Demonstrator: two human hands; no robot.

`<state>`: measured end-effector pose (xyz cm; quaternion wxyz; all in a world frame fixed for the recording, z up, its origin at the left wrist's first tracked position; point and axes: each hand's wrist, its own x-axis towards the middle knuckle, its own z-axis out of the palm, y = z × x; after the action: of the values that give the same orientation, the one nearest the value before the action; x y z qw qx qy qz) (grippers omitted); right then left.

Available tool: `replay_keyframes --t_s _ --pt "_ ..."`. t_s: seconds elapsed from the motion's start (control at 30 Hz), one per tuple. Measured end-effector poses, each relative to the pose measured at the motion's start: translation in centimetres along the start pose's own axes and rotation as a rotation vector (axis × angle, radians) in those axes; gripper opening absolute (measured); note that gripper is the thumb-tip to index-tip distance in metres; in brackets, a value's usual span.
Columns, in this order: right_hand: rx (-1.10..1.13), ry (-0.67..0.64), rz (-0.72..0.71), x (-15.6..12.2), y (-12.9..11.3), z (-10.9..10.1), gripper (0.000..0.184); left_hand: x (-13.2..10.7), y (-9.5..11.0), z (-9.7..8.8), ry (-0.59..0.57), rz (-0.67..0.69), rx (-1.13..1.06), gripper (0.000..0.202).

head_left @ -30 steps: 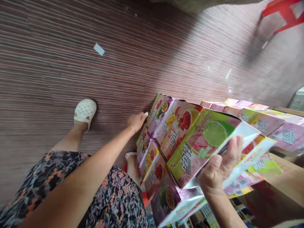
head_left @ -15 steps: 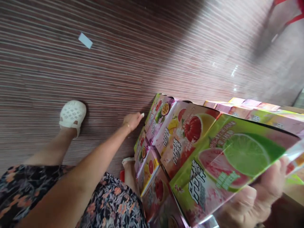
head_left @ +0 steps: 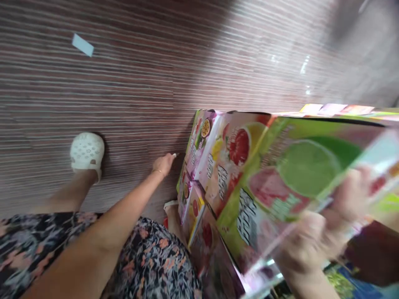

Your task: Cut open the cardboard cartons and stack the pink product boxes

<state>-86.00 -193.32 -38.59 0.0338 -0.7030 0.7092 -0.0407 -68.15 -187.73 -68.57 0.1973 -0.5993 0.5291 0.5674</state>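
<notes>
A stack of colourful fruit-printed boxes [head_left: 224, 174] fills the right half of the view. My right hand [head_left: 314, 236], blurred by motion, grips the near end of the top green box with a lime picture [head_left: 299, 178], fingers wrapped over its edge. My left hand [head_left: 164, 163] reaches out to the far lower corner of the stack, close to or touching the purple box [head_left: 202, 137] there; its fingers look curled, with something small and white at the fingertips.
Striped brown-red floor [head_left: 149, 74] spans the view, with a small white scrap of paper [head_left: 82, 45] lying on it. My foot in a white clog [head_left: 86, 154] stands at left, and my dark flowered skirt [head_left: 149, 265] covers the bottom. More boxes [head_left: 336, 109] lie behind.
The view has swung nearer the stack and the green box now looms larger and blurred. My right hand has shifted along its edge. My left hand stays at the far corner.
</notes>
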Motion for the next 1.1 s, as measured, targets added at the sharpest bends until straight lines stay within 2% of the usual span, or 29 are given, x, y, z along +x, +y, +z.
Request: replay_keyframes --t_s 0.13,0.27,0.33,0.43,0.53,0.6,0.67,0.77,0.87,0.97,1.1 --pt "0.032 0.000 -0.143 1.3 -0.5 -0.4 0.058 -5.7 -0.6 -5.2 0.036 -0.045 0.056 0.052" --pt "0.063 0.033 -0.156 1.5 -0.1 -1.8 0.057 -10.8 -1.7 -10.7 0.015 -0.016 0.145 0.044" --pt "0.100 0.080 -0.138 -0.2 -0.2 -3.7 0.056 -13.3 -2.9 -12.8 0.019 -0.022 0.181 0.043" --pt "0.123 0.206 -0.044 -6.1 -0.5 -6.0 0.049 -16.9 -4.9 -14.0 0.049 -0.073 0.203 0.041" --pt "0.140 0.211 0.032 -13.5 -0.1 -5.5 0.044 -20.5 -6.2 -12.0 0.077 -0.107 0.178 0.039" --pt "0.103 0.168 0.025 -17.2 0.7 -3.9 0.046 -22.9 -6.0 -9.2 0.082 -0.090 0.137 0.037" --pt "0.069 0.166 0.005 -19.1 1.6 -2.2 0.048 -25.0 -4.6 -5.9 0.080 -0.043 0.088 0.036" --pt "0.084 0.207 -0.011 -19.4 2.7 -1.0 0.047 -27.2 -0.6 -1.6 0.095 0.091 -0.033 0.037" --pt "0.108 0.218 -0.015 -18.9 3.1 -1.0 0.045 -28.2 4.2 0.6 0.154 0.233 -0.157 0.040" --pt "0.106 0.213 -0.013 -18.8 3.3 -1.1 0.044 -28.1 8.0 0.9 0.207 0.326 -0.165 0.042" --pt "0.073 0.227 -0.020 -18.9 3.7 -0.7 0.043 -27.2 10.2 0.5 0.220 0.363 -0.092 0.045"
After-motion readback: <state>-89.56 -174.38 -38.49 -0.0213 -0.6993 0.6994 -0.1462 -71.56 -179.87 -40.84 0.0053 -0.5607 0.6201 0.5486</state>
